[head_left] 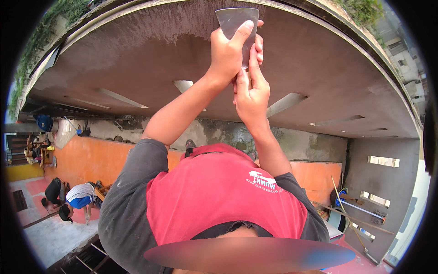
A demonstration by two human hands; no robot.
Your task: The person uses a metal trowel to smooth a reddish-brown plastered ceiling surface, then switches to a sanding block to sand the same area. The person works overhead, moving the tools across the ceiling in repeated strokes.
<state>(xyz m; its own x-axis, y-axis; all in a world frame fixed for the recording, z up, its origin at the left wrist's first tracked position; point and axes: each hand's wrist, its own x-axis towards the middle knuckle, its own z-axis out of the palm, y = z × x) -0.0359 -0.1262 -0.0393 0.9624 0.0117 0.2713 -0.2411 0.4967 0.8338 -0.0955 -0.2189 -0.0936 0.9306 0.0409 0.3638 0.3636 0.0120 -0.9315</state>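
Here, grip of left hand [226, 54] and right hand [253, 95] around grey scraper [232, 20], white-and-blue lettering [265, 181] on red shirt [214, 196].

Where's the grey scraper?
In the head view, the grey scraper is near the top centre, gripped by the left hand, with the right hand at its narrow end.

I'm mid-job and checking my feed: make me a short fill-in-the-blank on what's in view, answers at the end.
1. The left hand lays its ____ on the scraper's flat face.
2. The right hand is nearer the shirt than the ____ hand.
3. The shirt's front is ____, with dark grey sleeves.
4. One co-worker's top is white and ____.

Missing words: thumb; left; red; blue.
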